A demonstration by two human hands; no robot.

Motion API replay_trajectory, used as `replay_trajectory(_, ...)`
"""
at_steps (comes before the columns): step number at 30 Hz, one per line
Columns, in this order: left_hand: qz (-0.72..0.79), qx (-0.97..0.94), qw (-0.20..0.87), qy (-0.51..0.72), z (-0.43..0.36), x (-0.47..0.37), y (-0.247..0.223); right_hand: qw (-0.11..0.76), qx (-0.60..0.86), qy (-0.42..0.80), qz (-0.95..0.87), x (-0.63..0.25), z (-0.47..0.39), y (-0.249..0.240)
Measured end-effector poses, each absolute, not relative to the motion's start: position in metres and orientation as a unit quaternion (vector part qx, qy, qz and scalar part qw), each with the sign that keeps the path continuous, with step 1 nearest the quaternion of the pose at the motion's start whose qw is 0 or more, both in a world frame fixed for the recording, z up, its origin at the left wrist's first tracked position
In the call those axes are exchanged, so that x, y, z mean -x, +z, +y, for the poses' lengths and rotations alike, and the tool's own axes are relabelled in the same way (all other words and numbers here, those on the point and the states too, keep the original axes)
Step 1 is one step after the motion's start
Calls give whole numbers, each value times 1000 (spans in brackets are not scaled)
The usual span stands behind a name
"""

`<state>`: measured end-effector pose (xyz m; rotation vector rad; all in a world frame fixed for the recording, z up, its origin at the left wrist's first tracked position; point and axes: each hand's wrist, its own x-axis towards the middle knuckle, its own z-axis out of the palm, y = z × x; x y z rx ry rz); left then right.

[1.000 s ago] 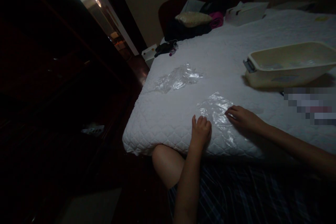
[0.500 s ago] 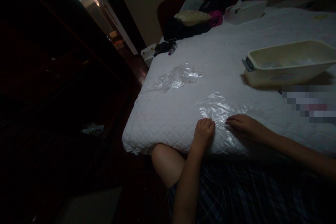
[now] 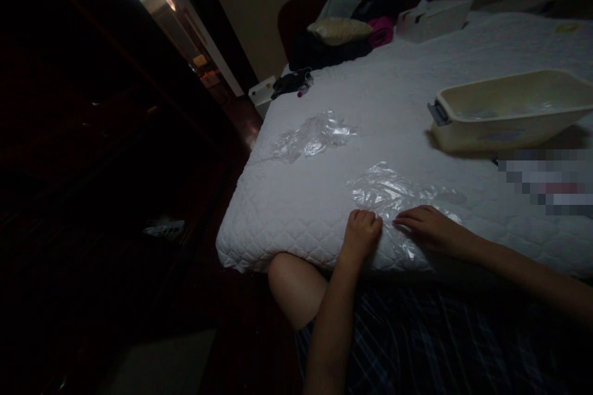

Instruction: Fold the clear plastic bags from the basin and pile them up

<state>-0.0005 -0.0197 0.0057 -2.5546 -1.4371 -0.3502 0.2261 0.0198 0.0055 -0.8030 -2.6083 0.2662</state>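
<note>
A clear plastic bag (image 3: pixel 382 188) lies flat on the white quilted mattress (image 3: pixel 301 210) near its front edge. My left hand (image 3: pixel 362 233) rests curled on the bag's left corner, its fingers bunched on the plastic. My right hand (image 3: pixel 428 227) lies flat on the bag's right part, fingers stretched to the left and pressing it down. A second crumpled clear bag (image 3: pixel 315 136) lies farther back to the left, apart from both hands.
A cream plastic tub (image 3: pixel 509 111) stands on the mattress at the right. Dark clothes, a pale pillow and a pink item (image 3: pixel 340 37) are piled at the headboard, beside a white box (image 3: pixel 433 12). Dark floor and furniture fill the left.
My left hand has closed from spread fingers into a fist on the bag's corner. My right hand has slid down and slightly left over the plastic, which now lies flatter.
</note>
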Motion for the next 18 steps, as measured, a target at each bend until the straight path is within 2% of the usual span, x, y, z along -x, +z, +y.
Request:
replay_trajectory(9,-483,854,88,-172,-19,-2,0,215,305,90,-923,-221,17,12)
replay_trajectory(18,-486,857,97,-143,-19,-1,1,231,362,132,-894,-221,15,9)
